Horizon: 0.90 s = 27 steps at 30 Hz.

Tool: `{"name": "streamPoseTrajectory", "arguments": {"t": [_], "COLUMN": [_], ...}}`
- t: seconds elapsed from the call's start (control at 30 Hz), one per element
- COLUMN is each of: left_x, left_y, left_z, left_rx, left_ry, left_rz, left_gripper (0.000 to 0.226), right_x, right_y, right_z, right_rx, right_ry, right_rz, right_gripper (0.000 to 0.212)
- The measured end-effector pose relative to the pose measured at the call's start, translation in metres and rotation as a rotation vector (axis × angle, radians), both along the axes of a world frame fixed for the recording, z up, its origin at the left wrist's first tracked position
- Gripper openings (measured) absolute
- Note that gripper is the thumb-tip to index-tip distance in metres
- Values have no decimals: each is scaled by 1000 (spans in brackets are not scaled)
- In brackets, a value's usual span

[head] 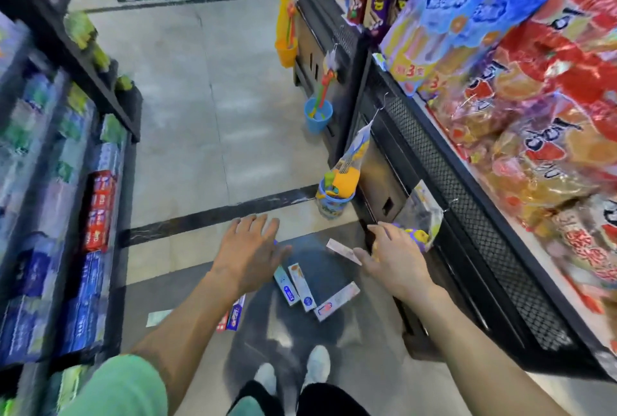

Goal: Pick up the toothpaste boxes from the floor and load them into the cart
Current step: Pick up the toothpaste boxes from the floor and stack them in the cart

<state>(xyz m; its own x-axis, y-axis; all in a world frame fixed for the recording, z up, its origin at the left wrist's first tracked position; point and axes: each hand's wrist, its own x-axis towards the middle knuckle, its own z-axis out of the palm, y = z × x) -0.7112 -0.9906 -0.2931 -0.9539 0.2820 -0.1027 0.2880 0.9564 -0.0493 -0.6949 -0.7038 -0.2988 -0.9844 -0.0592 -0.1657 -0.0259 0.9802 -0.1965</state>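
Both hands, left point(248, 248) and right point(394, 260), are reaching empty, fingers spread, toward the toothpaste boxes point(302, 287); bending lower and gathering several together seems wise.

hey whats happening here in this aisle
A person stands in a shop aisle reaching both arms down toward toothpaste boxes scattered on the floor. The left hand and right hand are both open, and neither has a grip on anything yet. No cart is in view.
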Motion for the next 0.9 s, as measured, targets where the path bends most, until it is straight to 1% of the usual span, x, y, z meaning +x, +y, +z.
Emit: {"name": "streamPoseTrajectory", "arguments": {"t": [0.07,0.13,0.2,0.3,0.4,0.47,0.6,0.67,0.73,0.8,0.9], "left_x": [-34,-68,-99,-133,-157,-166,-171,-168,-162,-156,-151], "left_y": [0,3,13,29,34,33,28,30,33,33,25], "left_z": [-13,-34,-65,-138,-247,-333,-509,-587,-655,-714,-779], "left_rx": [8,-7,1,67,89,93,92,106,107,113,113], "left_ry": [-24,-8,-6,-58,-93,-105,-164,-168,-166,-177,-210], "left_rz": [-11,-56,-92,-145,-170,-188,-238,-256,-256,-239,-171], "left_gripper": [66,63,62,63,63,64,70,71,72,73,78], "right_x": [-31,-54,-72,-92,-111,-120,-121,-113,-99,-84,-58], "right_y": [2,1,0,-2,-5,-4,3,8,13,15,13], "right_z": [-9,-30,-68,-144,-242,-322,-486,-564,-632,-689,-751], "right_rx": [-5,-5,12,3,12,10,26,35,46,51,4], "right_ry": [-14,-47,-66,-118,-136,-122,-153,-154,-165,-250,-313], "right_rz": [-31,-65,-84,-94,-81,-91,-148,-198,-279,-373,-483], "right_gripper": [68,70,69,76,74,66,69,67,64,65,64]}}
